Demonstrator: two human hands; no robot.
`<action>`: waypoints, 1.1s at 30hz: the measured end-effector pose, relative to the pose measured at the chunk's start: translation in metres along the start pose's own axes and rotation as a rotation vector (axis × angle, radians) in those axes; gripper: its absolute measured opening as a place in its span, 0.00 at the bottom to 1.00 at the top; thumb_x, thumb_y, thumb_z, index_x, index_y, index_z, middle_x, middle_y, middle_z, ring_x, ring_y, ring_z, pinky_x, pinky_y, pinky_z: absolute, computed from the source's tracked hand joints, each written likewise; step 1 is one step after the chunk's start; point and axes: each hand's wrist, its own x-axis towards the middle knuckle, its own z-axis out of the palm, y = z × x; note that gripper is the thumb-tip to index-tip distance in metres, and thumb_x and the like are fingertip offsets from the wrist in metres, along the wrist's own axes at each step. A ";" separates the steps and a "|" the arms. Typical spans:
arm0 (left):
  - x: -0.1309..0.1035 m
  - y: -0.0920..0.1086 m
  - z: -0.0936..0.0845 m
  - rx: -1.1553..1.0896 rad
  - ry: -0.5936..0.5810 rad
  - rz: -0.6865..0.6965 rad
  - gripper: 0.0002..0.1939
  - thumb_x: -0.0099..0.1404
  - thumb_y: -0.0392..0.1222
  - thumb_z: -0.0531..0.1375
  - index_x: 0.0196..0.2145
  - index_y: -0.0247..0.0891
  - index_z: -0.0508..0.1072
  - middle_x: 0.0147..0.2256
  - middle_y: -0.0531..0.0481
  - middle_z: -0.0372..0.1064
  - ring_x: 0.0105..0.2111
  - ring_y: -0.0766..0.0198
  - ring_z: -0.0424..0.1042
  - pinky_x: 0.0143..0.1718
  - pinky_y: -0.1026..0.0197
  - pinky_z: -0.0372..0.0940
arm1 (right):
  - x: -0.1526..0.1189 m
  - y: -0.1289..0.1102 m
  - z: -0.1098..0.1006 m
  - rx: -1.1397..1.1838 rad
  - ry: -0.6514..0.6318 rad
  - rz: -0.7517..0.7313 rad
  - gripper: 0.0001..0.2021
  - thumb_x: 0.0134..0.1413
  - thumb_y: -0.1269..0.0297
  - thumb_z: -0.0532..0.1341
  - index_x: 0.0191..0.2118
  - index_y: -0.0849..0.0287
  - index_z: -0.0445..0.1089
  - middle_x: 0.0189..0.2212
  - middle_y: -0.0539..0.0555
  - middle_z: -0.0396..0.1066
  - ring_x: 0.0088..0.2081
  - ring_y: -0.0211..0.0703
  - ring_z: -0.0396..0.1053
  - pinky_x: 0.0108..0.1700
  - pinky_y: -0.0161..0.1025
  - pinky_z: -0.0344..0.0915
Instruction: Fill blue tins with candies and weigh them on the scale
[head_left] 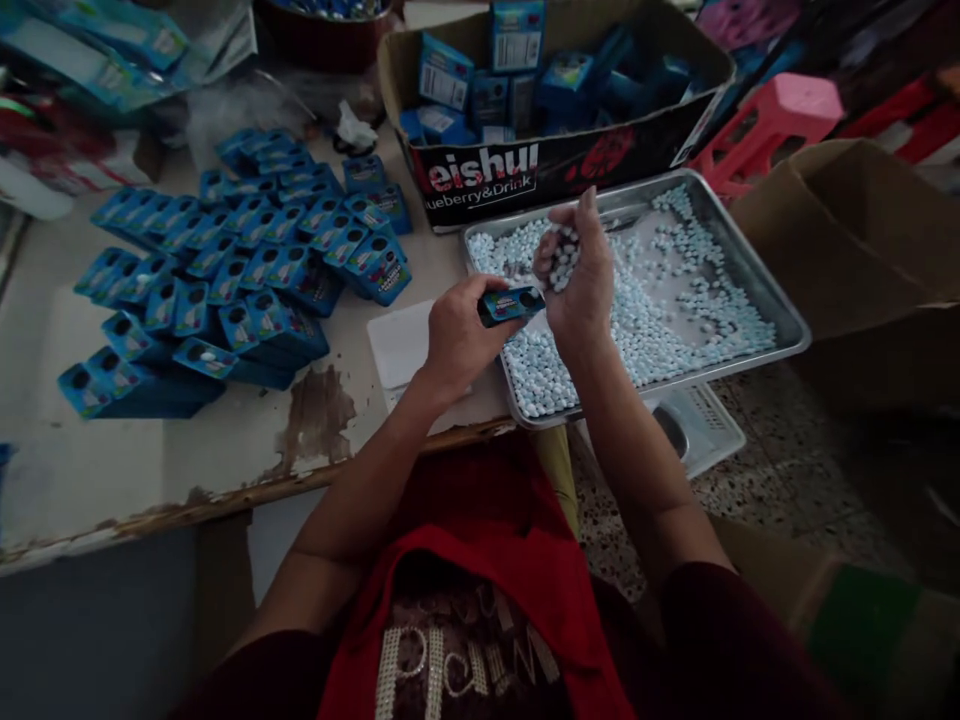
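My left hand (466, 335) is closed around a small blue box (510, 305), which it holds at the near left edge of a metal tray. Cupped just above the box, my right hand (583, 265) holds a handful of small white candies (564, 258), its fingers curled round them. The metal tray (791, 330) is spread with many more pale white and light-blue candies (652, 335). Left of my hands, rows of blue boxes (247, 270) stand close together on the table, dark round openings showing on their tops.
A cardboard carton (480, 185) with more blue boxes stands behind the tray. A white flat pad (397, 345) lies by my left wrist. A pink stool (780, 125) and an open brown carton (862, 230) are at the right. Below the tray is a weighing scale (705, 430).
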 end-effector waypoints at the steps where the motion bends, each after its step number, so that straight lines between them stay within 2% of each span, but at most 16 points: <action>1: 0.000 -0.001 0.005 -0.016 -0.004 0.006 0.23 0.58 0.36 0.82 0.49 0.42 0.83 0.49 0.47 0.86 0.49 0.50 0.85 0.53 0.52 0.79 | -0.002 0.004 -0.001 -0.075 -0.003 -0.021 0.30 0.62 0.22 0.68 0.46 0.45 0.70 0.33 0.52 0.69 0.36 0.49 0.74 0.30 0.43 0.68; 6: 0.001 0.000 0.021 -0.027 -0.004 0.003 0.22 0.58 0.34 0.81 0.48 0.41 0.83 0.49 0.47 0.87 0.50 0.51 0.85 0.54 0.51 0.78 | -0.007 0.009 -0.009 -0.266 -0.114 -0.099 0.33 0.58 0.18 0.67 0.44 0.45 0.72 0.32 0.53 0.68 0.38 0.52 0.76 0.34 0.47 0.71; 8: 0.004 0.003 0.025 -0.019 -0.005 -0.010 0.22 0.57 0.34 0.81 0.47 0.41 0.83 0.48 0.47 0.87 0.49 0.51 0.85 0.53 0.51 0.78 | -0.006 0.008 -0.011 -0.283 -0.044 -0.136 0.33 0.59 0.16 0.64 0.42 0.44 0.71 0.28 0.52 0.63 0.39 0.55 0.76 0.37 0.51 0.73; 11: 0.009 0.007 0.029 -0.020 -0.014 -0.015 0.22 0.57 0.34 0.81 0.47 0.41 0.83 0.48 0.47 0.87 0.49 0.50 0.85 0.54 0.51 0.78 | -0.003 0.008 -0.014 -0.187 0.102 -0.188 0.33 0.66 0.16 0.54 0.38 0.42 0.68 0.24 0.51 0.54 0.36 0.56 0.74 0.41 0.56 0.74; 13: 0.011 0.007 0.033 -0.022 -0.014 -0.015 0.22 0.57 0.33 0.82 0.47 0.42 0.82 0.49 0.47 0.87 0.50 0.49 0.85 0.55 0.50 0.78 | 0.002 0.010 -0.020 -0.161 0.129 -0.198 0.32 0.67 0.17 0.52 0.36 0.42 0.66 0.23 0.50 0.50 0.33 0.55 0.71 0.41 0.56 0.73; 17: 0.011 0.003 0.039 -0.040 0.021 -0.019 0.24 0.57 0.31 0.83 0.48 0.41 0.82 0.50 0.45 0.86 0.53 0.48 0.84 0.59 0.47 0.78 | 0.021 0.012 -0.051 -0.217 0.036 -0.161 0.32 0.62 0.20 0.63 0.33 0.45 0.61 0.22 0.46 0.45 0.27 0.50 0.61 0.33 0.48 0.65; 20: 0.006 -0.005 0.034 -0.157 0.063 -0.050 0.25 0.60 0.31 0.82 0.52 0.42 0.82 0.53 0.45 0.85 0.54 0.49 0.84 0.60 0.48 0.79 | 0.032 0.011 -0.080 -0.119 0.042 -0.060 0.36 0.59 0.22 0.65 0.30 0.48 0.50 0.21 0.42 0.40 0.23 0.43 0.48 0.29 0.43 0.56; 23: -0.003 -0.020 0.011 -0.318 0.068 -0.130 0.22 0.65 0.39 0.80 0.54 0.41 0.81 0.51 0.46 0.85 0.49 0.54 0.86 0.54 0.54 0.82 | 0.028 0.013 -0.102 0.017 0.084 0.101 0.39 0.56 0.26 0.71 0.30 0.50 0.47 0.19 0.40 0.41 0.21 0.38 0.42 0.26 0.39 0.50; 27: -0.024 -0.043 -0.047 -0.387 0.139 -0.165 0.26 0.64 0.54 0.81 0.53 0.41 0.82 0.47 0.46 0.85 0.45 0.56 0.85 0.47 0.58 0.82 | 0.009 0.023 -0.112 0.053 0.002 0.293 0.37 0.45 0.42 0.84 0.30 0.52 0.54 0.19 0.40 0.50 0.20 0.33 0.48 0.24 0.33 0.52; 30: -0.042 -0.059 -0.084 -0.329 0.181 -0.192 0.29 0.60 0.58 0.82 0.52 0.41 0.83 0.46 0.47 0.85 0.45 0.55 0.85 0.48 0.58 0.82 | 0.003 0.026 -0.102 0.012 -0.075 0.374 0.31 0.45 0.49 0.85 0.30 0.51 0.59 0.19 0.41 0.54 0.21 0.34 0.51 0.22 0.33 0.55; 33: -0.053 -0.074 -0.101 -0.285 0.180 -0.220 0.30 0.59 0.59 0.83 0.51 0.41 0.83 0.47 0.46 0.85 0.44 0.55 0.86 0.51 0.56 0.82 | 0.005 0.022 -0.073 -0.011 -0.140 0.449 0.22 0.49 0.57 0.81 0.31 0.52 0.66 0.21 0.43 0.60 0.21 0.34 0.52 0.22 0.33 0.56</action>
